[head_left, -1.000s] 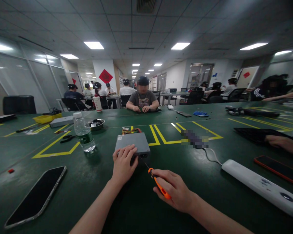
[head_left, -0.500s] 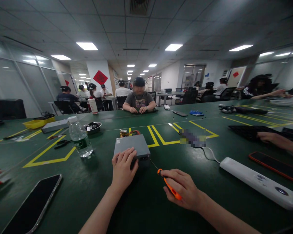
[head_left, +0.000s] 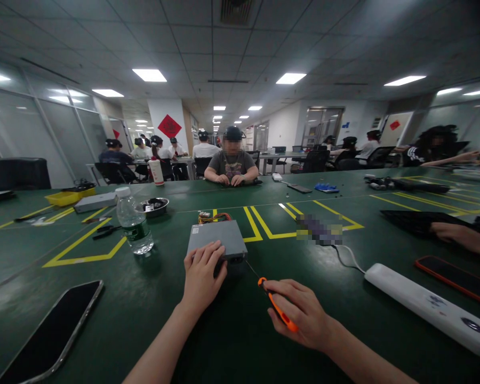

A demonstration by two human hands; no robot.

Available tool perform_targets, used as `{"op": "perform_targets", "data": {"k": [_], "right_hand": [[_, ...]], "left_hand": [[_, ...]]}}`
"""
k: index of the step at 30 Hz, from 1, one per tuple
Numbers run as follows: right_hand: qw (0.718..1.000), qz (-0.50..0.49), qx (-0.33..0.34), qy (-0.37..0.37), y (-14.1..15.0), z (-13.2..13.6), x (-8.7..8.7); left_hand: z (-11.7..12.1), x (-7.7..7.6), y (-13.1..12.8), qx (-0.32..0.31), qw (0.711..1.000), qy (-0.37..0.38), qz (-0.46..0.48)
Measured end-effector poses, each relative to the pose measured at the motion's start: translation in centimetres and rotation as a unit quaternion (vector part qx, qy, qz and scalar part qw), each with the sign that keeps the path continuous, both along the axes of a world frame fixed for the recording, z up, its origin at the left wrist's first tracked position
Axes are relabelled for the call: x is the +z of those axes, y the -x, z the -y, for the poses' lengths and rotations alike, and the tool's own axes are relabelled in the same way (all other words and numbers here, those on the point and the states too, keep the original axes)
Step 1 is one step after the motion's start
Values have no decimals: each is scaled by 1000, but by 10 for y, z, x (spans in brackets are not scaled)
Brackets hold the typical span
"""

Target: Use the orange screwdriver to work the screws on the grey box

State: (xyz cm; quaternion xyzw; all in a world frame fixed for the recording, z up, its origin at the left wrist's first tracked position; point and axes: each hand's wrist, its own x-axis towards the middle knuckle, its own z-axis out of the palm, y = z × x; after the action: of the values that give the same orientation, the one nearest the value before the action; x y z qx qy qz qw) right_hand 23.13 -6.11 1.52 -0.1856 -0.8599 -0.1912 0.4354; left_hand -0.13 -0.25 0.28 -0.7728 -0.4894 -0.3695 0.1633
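Note:
A grey metal box with coloured wires at its far end lies on the green table in front of me. My left hand rests on its near edge, fingers curled over the top. My right hand is closed around an orange-handled screwdriver. The thin shaft points toward the near right corner of the box, and I cannot tell whether the tip touches it.
A water bottle stands left of the box. A dark phone lies near left, a white power strip and a red-edged phone at right. Another person's hand rests at far right. A person sits opposite.
My right hand with the screwdriver has shifted to the right and slightly back from the box. My left hand stays on the box. The view has swayed a little.

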Motion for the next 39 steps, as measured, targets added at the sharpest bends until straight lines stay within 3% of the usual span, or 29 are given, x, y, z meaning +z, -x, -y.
{"op": "perform_targets", "data": {"k": [14, 20, 24, 27, 31, 39], "right_hand": [[999, 38, -11, -7, 9, 5, 2], [994, 91, 18, 59, 8, 11, 3], [994, 102, 5, 28, 7, 8, 3], [998, 59, 13, 13, 10, 7, 0], [999, 15, 18, 33, 10, 8, -2], [997, 78, 26, 13, 9, 11, 3]], "left_hand": [[0, 0, -1, 10, 1000, -2, -5], [-2, -2, -1, 11, 1000, -5, -8], [-1, -1, -1, 10, 1000, -4, -10], [-1, -1, -1, 9, 1000, -2, -9], [-1, -2, -1, 10, 1000, 1, -9], [-1, 0, -1, 12, 1000, 0, -10]]}}
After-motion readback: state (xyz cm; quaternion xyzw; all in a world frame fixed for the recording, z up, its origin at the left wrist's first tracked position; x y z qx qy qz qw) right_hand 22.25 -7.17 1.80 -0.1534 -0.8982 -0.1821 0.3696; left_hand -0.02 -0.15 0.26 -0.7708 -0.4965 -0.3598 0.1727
